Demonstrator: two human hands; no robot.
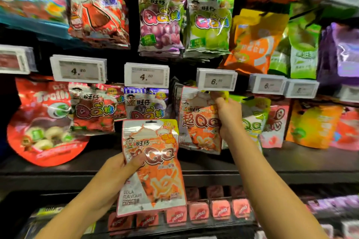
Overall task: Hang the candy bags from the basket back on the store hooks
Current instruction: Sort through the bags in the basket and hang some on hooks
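Note:
My left hand (124, 169) grips an orange and white cola-flavour candy bag (153, 167) upright in front of the shelf, thumb across its middle. My right hand (227, 114) is raised under the 6.50 price tag (216, 79) and pinches the top corner of a matching cola candy bag (198, 122) that hangs there. The hook itself is hidden behind the tag and my fingers. The basket is not in view.
Rows of hanging candy bags fill the display: purple grape bag (159, 21), green bag (209, 25), red Trolli bag (44, 122), a strawberry bag (91, 110). Price tags (146, 74) jut out in front of the hooks. A dark shelf ledge (291, 165) runs below, with small pink packs (219, 209) underneath.

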